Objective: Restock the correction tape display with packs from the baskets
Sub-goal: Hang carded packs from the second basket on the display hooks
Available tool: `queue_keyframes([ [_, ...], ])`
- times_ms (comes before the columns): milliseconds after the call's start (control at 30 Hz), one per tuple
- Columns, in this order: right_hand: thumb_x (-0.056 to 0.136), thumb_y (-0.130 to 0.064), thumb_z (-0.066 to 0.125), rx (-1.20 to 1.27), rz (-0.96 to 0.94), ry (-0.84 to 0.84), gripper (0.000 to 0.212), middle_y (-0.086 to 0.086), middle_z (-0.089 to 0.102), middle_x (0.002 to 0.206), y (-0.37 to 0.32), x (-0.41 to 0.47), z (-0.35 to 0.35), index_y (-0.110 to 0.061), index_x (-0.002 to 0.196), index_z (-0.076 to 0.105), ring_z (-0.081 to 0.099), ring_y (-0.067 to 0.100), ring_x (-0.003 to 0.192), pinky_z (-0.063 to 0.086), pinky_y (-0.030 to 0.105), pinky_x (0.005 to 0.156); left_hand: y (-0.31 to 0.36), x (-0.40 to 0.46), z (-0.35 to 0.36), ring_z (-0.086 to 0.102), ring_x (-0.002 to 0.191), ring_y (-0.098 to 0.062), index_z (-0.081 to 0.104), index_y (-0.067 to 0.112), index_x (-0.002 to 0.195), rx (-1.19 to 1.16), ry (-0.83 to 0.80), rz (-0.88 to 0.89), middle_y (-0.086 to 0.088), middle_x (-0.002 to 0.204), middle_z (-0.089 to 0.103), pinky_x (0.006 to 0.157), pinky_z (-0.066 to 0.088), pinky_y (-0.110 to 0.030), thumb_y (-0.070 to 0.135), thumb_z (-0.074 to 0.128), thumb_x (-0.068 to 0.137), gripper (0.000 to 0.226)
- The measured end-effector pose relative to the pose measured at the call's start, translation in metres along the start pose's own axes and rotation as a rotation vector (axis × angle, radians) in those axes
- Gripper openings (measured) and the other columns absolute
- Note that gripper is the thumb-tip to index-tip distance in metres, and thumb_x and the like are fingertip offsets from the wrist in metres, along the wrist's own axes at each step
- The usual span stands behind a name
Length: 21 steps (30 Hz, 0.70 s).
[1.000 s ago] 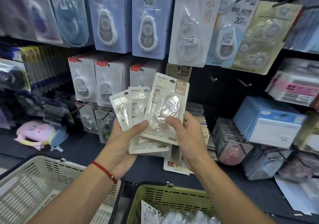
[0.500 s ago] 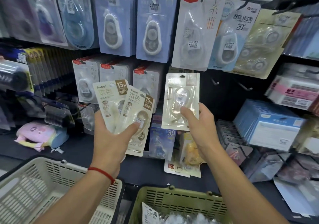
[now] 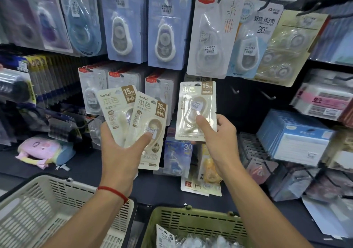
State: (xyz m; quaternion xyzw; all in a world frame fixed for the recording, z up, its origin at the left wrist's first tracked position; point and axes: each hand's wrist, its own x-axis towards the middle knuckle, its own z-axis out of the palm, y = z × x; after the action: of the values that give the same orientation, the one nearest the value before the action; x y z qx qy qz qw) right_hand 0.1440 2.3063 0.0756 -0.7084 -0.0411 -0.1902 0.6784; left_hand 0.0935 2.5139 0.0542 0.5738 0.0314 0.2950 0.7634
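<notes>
A single cream-coloured carded correction tape pack with a clear blister point(image 3: 196, 110) is held upright at the centre of the frame, pinched by the right hand point(image 3: 216, 140), whose thumb presses on the blister front while the fingers curl behind the card. It is raised in front of the dark display wall, just left of two bare metal hooks point(image 3: 235, 91). To its left, the left hand point(image 3: 122, 156) grips two more cream carded packs point(image 3: 133, 118), fanned apart, thumb laid across the front one. A red string bracelet point(image 3: 112, 191) circles that wrist. Blue carded tape packs point(image 3: 166, 30) hang in the upper middle. At the bottom centre an olive-green plastic basket point(image 3: 193, 221) holds further packs; a beige plastic basket point(image 3: 47, 205) sits at the lower left.
</notes>
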Motion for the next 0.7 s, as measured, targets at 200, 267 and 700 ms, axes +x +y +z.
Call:
queue_keyframes([
  [200, 0.091, -0.062, 0.070, -0.155, 0.110, -0.033, 0.055, -0.010, 0.073, 0.122, 0.005, 0.005, -0.007, -0.026, 0.131, 0.063, 0.069, 0.006, 0.111, 0.055, 0.035, 0.095, -0.004, -0.001, 0.005, 0.074, 0.108, -0.008, 0.054, 0.027, 0.132, 0.010, 0.019, 0.029, 0.011, 0.121, 0.074, 0.083, 0.065, -0.031, 0.004, 0.087, 0.081, 0.065],
  [267, 0.092, -0.064, 0.065, -0.425, 0.142, -0.032, 0.072, -0.008, 0.057, 0.141, 0.009, 0.001, -0.009, -0.023, 0.149, 0.048, 0.058, 0.008, 0.124, 0.047, 0.030, 0.097, -0.004, -0.002, 0.006, 0.074, 0.110, -0.012, 0.054, 0.027, 0.131, 0.011, -0.003, 0.028, 0.010, 0.123, 0.074, 0.084, 0.066, -0.039, 0.011, 0.091, 0.078, 0.066],
  [700, 0.091, -0.035, 0.081, 0.122, 0.136, -0.187, 0.036, -0.004, 0.079, 0.109, -0.001, -0.017, 0.004, -0.025, 0.118, 0.060, 0.079, 0.015, 0.095, 0.063, 0.027, 0.071, -0.015, -0.011, 0.027, 0.075, 0.107, -0.013, 0.057, 0.035, 0.126, -0.016, -0.158, -0.101, 0.009, 0.116, 0.077, 0.083, 0.064, -0.031, 0.022, 0.089, 0.083, 0.055],
])
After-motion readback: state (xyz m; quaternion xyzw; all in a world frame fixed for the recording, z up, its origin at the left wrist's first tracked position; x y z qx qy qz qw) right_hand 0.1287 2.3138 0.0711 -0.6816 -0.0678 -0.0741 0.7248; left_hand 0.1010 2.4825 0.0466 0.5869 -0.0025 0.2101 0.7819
